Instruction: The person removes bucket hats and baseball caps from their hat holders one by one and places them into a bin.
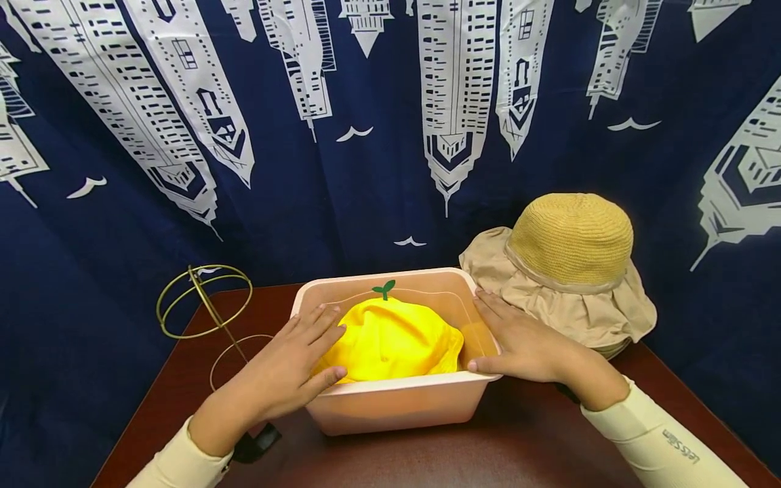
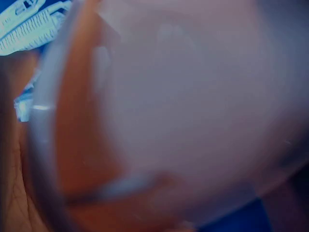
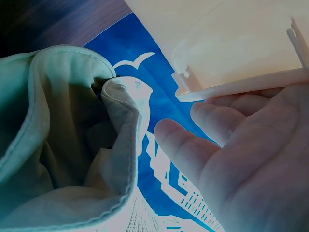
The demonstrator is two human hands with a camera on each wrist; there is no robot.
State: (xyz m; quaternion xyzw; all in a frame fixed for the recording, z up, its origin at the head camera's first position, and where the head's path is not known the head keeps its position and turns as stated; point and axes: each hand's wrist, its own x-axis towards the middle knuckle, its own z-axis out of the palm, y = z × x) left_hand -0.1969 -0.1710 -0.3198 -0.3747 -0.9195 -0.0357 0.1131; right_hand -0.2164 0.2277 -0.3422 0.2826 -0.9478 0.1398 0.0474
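Observation:
A pale pink plastic bin (image 1: pixel 403 405) stands on the table with a bright yellow cap (image 1: pixel 390 342) inside it. A small green sprout (image 1: pixel 385 289) sticks up from the cap's top. My left hand (image 1: pixel 283 366) lies over the bin's left rim, fingers straight and spread toward the cap. On the right side, my right hand (image 1: pixel 525 339) rests along the rim, its thumb at the front right corner. The right wrist view shows that hand's fingertips (image 3: pixel 176 137) just under the rim, near the beige brim. The left wrist view is mostly the blurred bin wall (image 2: pixel 183 106).
A straw-crowned hat (image 1: pixel 570 244) with a ruffled beige brim sits behind my right hand, close to the bin. At the left stands a gold wire stand (image 1: pixel 207 298) with rings. A dark blue curtain (image 1: pixel 366 203) with white building prints hangs behind the brown table (image 1: pixel 549 434).

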